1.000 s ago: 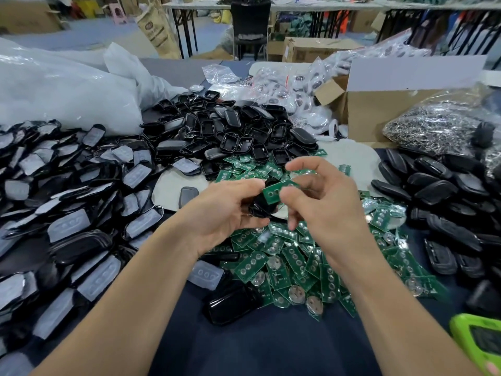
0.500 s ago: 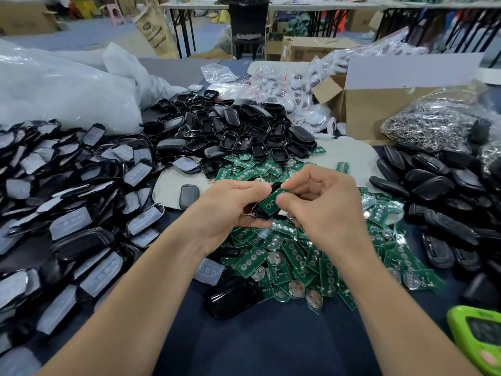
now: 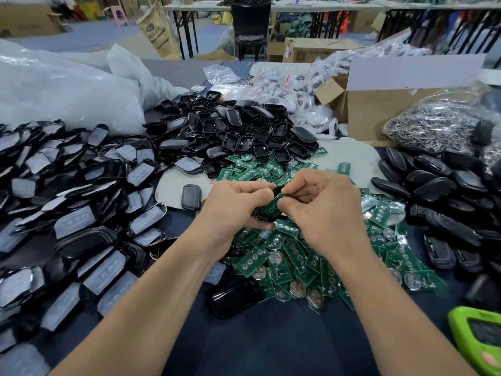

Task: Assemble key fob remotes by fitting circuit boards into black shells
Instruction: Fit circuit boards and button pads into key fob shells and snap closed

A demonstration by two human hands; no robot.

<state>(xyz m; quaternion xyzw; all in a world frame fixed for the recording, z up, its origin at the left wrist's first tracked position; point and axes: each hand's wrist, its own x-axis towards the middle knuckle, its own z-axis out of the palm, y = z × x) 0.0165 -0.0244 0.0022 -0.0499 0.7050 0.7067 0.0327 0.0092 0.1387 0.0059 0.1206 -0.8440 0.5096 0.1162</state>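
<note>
A black shell (image 3: 264,213) is gripped by the left hand (image 3: 233,210). A green board (image 3: 274,207) is pinched against it by the right hand (image 3: 322,210), above the board pile (image 3: 298,256).

Held circuit board (image 3: 274,207): green. Held shell (image 3: 278,190): black. Board pile (image 3: 298,256): green, rows of pale round pads, silver discs. Table cover (image 3: 271,346): dark navy. Left pile (image 3: 76,221): black with pale grey, possibly translucent, panels. Corner device (image 3: 473,339): lime green.

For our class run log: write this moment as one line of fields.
left hand: holds black shell | right hand: pinches green circuit board | step: board at shell opening | seated: cannot tell
</note>
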